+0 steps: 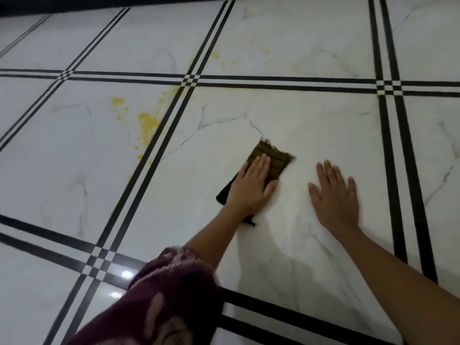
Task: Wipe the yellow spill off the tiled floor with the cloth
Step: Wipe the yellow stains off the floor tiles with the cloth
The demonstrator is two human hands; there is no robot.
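A dark brown folded cloth (272,159) lies flat on the white marble-look tiled floor (311,115). My left hand (251,185) presses on it with straight fingers, covering its near half. My right hand (336,195) rests flat on the bare tile to the right of the cloth, fingers spread, holding nothing. The yellow spill (146,123) is spattered on the tile to the left, beyond a black double line, well apart from the cloth. Smaller yellow specks (215,55) sit on the far tile.
Black double stripes (171,113) cross the floor in a grid. A dark wall base (99,3) runs along the top edge. My maroon patterned sleeve (171,295) fills the lower middle. Light glares off the tile at lower left.
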